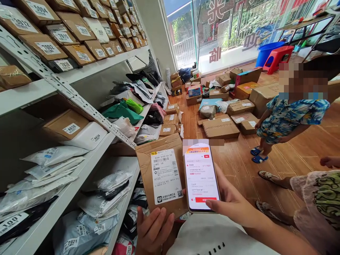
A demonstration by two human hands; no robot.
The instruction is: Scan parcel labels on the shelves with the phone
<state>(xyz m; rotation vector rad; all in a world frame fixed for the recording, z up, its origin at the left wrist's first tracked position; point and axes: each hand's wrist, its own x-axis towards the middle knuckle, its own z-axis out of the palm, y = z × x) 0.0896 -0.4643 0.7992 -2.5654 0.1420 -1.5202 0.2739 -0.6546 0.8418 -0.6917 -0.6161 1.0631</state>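
My right hand (230, 193) grips a smartphone (202, 177) whose screen is lit. Its thumb rests on the screen's lower edge, by a red button, and the other fingers are mostly hidden. Beside the phone, a brown cardboard parcel (145, 159) with a white shipping label (167, 177) is tilted towards me. The fingers of my left hand (154, 226) are curled against the parcel's lower edge and hold it; the thumb is not clearly visible. The phone slightly overlaps the parcel's right side.
To the left, a metal shelf (98, 166) carries numbered boxes and plastic mailers (79, 233). Cardboard boxes (220, 127) lie on the wooden floor ahead. A child (297, 113) stands at the right, near another person's legs (305, 198). A red stool (277, 58) and blue bin (267, 53) are farther back.
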